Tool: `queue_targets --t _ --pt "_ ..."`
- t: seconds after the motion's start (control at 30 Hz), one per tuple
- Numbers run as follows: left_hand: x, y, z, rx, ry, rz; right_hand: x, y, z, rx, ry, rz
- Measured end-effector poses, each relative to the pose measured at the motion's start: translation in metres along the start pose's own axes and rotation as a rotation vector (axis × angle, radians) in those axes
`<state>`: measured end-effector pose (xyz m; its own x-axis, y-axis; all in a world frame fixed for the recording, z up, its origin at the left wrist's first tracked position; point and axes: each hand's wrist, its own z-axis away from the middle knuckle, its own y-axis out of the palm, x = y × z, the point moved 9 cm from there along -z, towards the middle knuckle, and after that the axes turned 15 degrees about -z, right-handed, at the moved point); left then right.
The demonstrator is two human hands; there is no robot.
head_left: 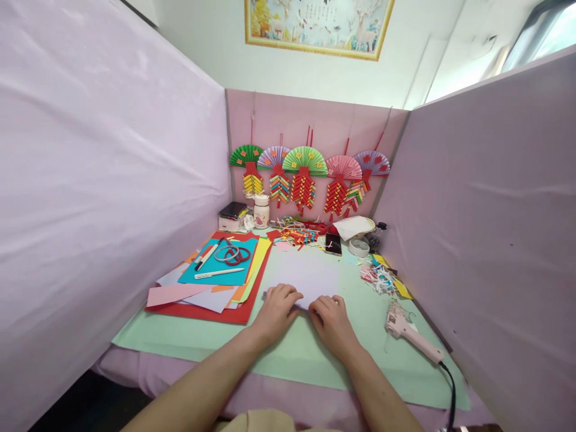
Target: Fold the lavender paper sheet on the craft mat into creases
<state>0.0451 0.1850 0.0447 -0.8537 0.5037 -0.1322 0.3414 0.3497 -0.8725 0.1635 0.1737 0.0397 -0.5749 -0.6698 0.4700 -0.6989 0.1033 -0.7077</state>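
Note:
A sheet of pale lavender paper [310, 270] lies flat on the mint-green table cover, directly in front of me. At the left part of its near edge is my left hand [279, 307], fingers bent and closed on the paper. My right hand [329, 318] is closed on the same edge further right, its fingers curled over it. A small strip of the edge seems pleated, with a darker end showing beside the left fingers. Both hands hide most of that edge.
Left is a stack of coloured paper [256, 300] with pens [219, 273] and scissors [236, 256]. A glue gun [414, 336] with a cord lies right, near paper scraps [380, 279]. Behind are a phone [333, 244], tape roll [359, 247], bottle [261, 212] and hanging paper fans [305, 161].

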Motion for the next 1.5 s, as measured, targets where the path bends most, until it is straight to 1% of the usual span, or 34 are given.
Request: queue_targets --t 0.13,0.23,0.3,0.4,0.5,0.63,0.77,0.97,1.23,1.33,1.5 --pt "0.011 0.012 -0.002 0.094 -0.029 -0.046 -0.002 0.001 0.0 0.014 0.022 0.021" --pt "0.012 0.018 -0.002 0.146 -0.049 -0.063 -0.005 0.002 0.0 0.02 0.045 0.035" --pt "0.011 0.019 -0.001 0.155 -0.053 -0.069 -0.007 0.003 0.0 0.02 0.061 0.043" --pt "0.006 0.022 0.0 0.157 -0.02 -0.079 -0.008 0.005 0.001 0.029 0.064 0.051" --pt "0.003 0.027 0.001 0.151 0.02 -0.09 -0.007 0.009 0.001 0.061 0.046 0.046" --pt "0.002 0.031 0.002 0.157 0.035 -0.122 -0.007 0.013 0.001 0.102 0.041 0.045" --pt "-0.001 0.032 0.002 0.162 0.043 -0.159 -0.008 0.014 -0.001 0.106 0.05 0.061" --pt "-0.007 0.033 0.002 0.177 0.05 -0.174 -0.007 0.021 -0.003 0.131 0.052 0.13" --pt "-0.012 0.031 0.002 0.2 0.062 -0.193 -0.003 0.023 -0.003 0.119 0.039 0.142" --pt "-0.009 0.032 0.001 0.204 0.04 -0.192 -0.008 0.023 -0.004 0.107 0.067 0.135" --pt "0.002 0.03 -0.001 0.227 -0.01 -0.195 -0.018 0.02 -0.003 0.093 0.147 0.138"
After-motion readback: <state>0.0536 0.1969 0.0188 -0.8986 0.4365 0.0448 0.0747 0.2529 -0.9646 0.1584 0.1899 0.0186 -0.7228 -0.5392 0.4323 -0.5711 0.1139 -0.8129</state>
